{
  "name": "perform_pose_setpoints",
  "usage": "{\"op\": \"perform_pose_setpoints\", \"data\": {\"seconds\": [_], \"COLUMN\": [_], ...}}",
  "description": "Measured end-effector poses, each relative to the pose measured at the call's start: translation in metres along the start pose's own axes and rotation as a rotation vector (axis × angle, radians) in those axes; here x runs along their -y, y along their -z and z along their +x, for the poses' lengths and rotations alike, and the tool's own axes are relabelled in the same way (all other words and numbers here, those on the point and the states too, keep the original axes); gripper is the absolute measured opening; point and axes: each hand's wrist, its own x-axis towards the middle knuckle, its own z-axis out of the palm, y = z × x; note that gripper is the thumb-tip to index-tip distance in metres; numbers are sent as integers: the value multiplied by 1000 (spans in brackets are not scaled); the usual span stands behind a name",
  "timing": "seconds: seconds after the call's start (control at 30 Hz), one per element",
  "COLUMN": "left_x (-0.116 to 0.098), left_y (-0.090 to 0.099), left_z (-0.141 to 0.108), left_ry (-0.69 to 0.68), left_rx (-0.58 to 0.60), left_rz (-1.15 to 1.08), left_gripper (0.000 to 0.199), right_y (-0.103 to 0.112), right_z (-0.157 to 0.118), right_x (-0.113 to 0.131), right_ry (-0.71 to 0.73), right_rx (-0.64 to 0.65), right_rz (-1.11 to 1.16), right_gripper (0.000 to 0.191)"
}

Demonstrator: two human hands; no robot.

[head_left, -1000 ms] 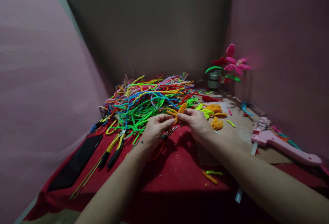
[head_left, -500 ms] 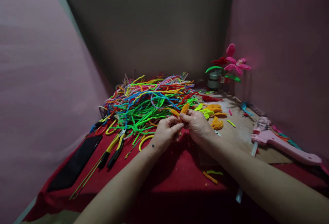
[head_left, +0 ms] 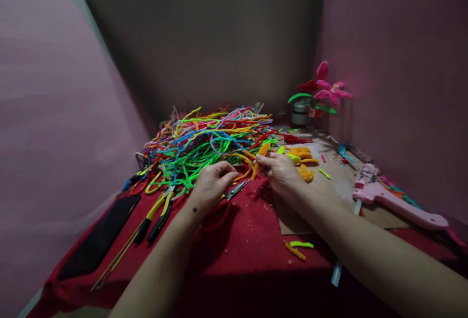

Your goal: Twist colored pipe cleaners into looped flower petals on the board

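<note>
My right hand (head_left: 283,169) pinches an orange pipe-cleaner petal (head_left: 263,149) between thumb and fingers; a thin orange stem hangs below it. To its left, my left hand (head_left: 214,181) is closed with thumb and fingertips together. An orange strand lies near its tips, but I cannot make out what, if anything, they hold. Beneath that hand, scissors (head_left: 237,189) rest on the red cloth, blades pointing right and handles partly hidden. Behind both hands spreads a heap of pipe cleaners (head_left: 204,147) in many colours. More orange petals (head_left: 300,153) lie just beyond my right hand.
A pink glue gun (head_left: 398,205) lies on cardboard (head_left: 336,191) at the right, its glue stick sticking out toward me. Yellow-black pliers (head_left: 159,215) and a black phone (head_left: 100,237) are at the left. Pink pipe-cleaner flowers (head_left: 332,92) stand at the back right.
My left hand has moved left, away from the right hand, uncovering the scissors' blades. My right hand still holds the orange petal. The whole view has shifted slightly.
</note>
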Motion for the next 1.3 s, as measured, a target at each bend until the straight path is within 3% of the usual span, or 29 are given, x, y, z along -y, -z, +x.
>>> {"op": "perform_pose_setpoints", "data": {"seconds": [0.1,0.17,0.23,0.37,0.47,0.53,0.7,0.9,1.03,1.2,1.3], "left_x": [12,20,27,34,35,36,33,30,27,27,33], "left_y": [19,23,23,20,22,25,33,32,30,21,15], "left_z": [-5,-14,-24,-38,-39,-41,-47,-43,-36,-31,-27], "left_ry": [-80,-33,-57,-134,-20,37,108,246,165,-80,-217], "left_rx": [144,202,235,281,290,295,259,189,172,129,109], "left_rz": [450,743,867,832,746,562,-50,-381,-275,210,373], "left_gripper": [20,19,21,19,13,13,39,54,54,28,33], "right_y": [0,-1,-2,-3,-1,1,4,4,3,3,3], "right_z": [0,-1,0,1,2,3,4,3,1,-1,-2], "right_x": [1,2,3,6,6,5,2,5,7,8,9], "right_ry": [-51,-96,-148,-230,-234,-218,-218,-220,-230,-242,-247], "right_rx": [-10,-34,-53,-45,-48,-29,88,171,223,273,336], "right_rz": [-1,20,48,122,170,195,241,282,304,350,356], "right_gripper": [12,9,7,9,11,12,12,12,15,15,14]}}
